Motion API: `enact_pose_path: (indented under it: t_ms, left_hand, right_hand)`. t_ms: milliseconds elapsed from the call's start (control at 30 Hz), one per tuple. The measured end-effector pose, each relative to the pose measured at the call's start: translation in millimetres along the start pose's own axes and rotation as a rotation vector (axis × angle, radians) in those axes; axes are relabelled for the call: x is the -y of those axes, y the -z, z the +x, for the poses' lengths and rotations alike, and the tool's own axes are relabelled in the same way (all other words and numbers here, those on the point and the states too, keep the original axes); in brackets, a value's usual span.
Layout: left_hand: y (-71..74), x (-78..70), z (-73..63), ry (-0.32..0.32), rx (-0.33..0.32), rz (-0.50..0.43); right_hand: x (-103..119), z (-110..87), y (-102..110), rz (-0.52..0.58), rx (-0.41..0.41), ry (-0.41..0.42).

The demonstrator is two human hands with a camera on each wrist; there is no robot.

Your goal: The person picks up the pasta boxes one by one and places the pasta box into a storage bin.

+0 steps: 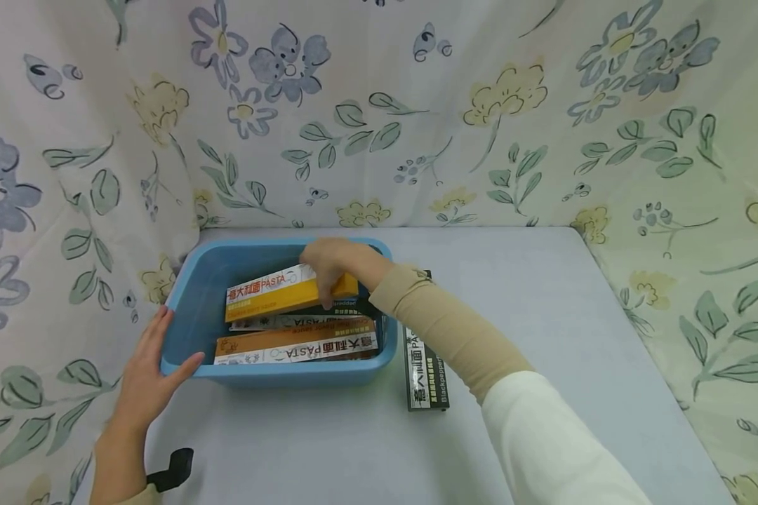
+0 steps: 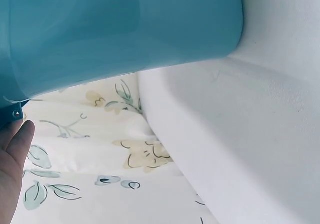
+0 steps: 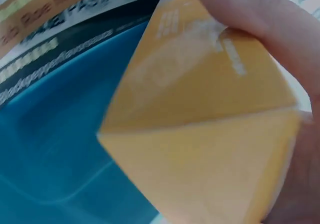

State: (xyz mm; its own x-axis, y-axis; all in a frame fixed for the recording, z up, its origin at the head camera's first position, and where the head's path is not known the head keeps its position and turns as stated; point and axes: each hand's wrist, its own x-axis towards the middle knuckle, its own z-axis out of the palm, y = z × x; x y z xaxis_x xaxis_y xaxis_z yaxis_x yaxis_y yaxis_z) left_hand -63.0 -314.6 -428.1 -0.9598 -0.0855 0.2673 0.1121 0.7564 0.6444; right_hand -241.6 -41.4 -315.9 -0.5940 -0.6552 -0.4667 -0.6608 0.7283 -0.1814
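A yellow and white pasta box lies tilted in the blue plastic bin, over other boxes. My right hand grips its right end from above, thumb on the near side. In the right wrist view the yellow end of the box fills the middle, with the thumb across it. My left hand touches the bin's near left corner, thumb at the front rim and fingers stretched along the left side. The left wrist view shows only its edge, at the rim.
Inside the bin lie a brown and white pasta box and a dark pasta box. On the white table, right of the bin and under my right forearm, is a black and white pasta box. A floral curtain surrounds the table.
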Motion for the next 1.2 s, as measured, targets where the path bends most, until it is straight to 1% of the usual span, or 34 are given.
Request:
enact_pose_path:
  t_ms: [133, 233, 300, 367, 433, 500, 567, 700, 800, 867, 1033, 1133, 1200]
  left_hand:
    - [0.1, -0.3, 0.0, 0.011, 0.004, 0.003]
    - [-0.2, -0.5, -0.1, 0.008, 0.003, 0.001]
    - [-0.7, -0.7, 0.0, 0.000, -0.002, -0.005]
    - [-0.9, -0.7, -0.3, -0.007, -0.008, -0.008]
    - [-1.2, -0.6, -0.2, -0.017, -0.014, -0.013]
    - [-1.6, -0.6, 0.0, -0.023, -0.017, -0.016]
    - [-2.0, -0.4, 0.2, -0.027, -0.016, -0.020]
    - [-2.1, 0.5, -0.8, -0.023, -0.012, -0.025]
    - [-1.7, 1.4, -1.9, -0.022, -0.017, -0.026]
    - [-1.7, 1.7, -2.2, -0.024, -0.019, -0.024]
    - [-2.3, 0.9, -1.7, -0.026, -0.026, -0.024]
    - [-2.7, -0.1, -1.2, -0.032, -0.033, -0.024]
    - [-2.9, -0.8, -0.8, -0.036, -0.036, -0.023]
  right_hand:
    - [-7.2, 1.6, -4.2, 0.035, 0.010, -0.022]
    - [-12.4, -0.7, -5.4, 0.045, -0.008, -0.028]
    - [-14.8, -5.9, -4.7, 0.044, -0.030, -0.018]
    - [-16.8, -14.1, -4.1, 0.066, -0.059, -0.006]
    - [-20.5, -23.5, -4.7, 0.097, -0.104, 0.020]
    - [-26.3, -33.8, -6.9, 0.161, -0.168, 0.037]
    - [-34.3, -43.4, -11.4, 0.251, -0.253, 0.058]
    - [-50.5, -59.4, -25.7, 0.550, -0.428, 0.063]
    - [-59.9, -67.4, -39.8, 0.775, -0.541, 0.057]
    - [-65.2, -71.5, -49.8, 0.885, -0.606, 0.058]
    - [-70.6, -78.3, -74.6, 1.088, -0.776, 0.088]
    - [-70.2, -81.2, -91.5, 1.173, -0.916, 0.084]
    - [-70.1, -81.8, -104.8, 1.211, -1.015, 0.066]
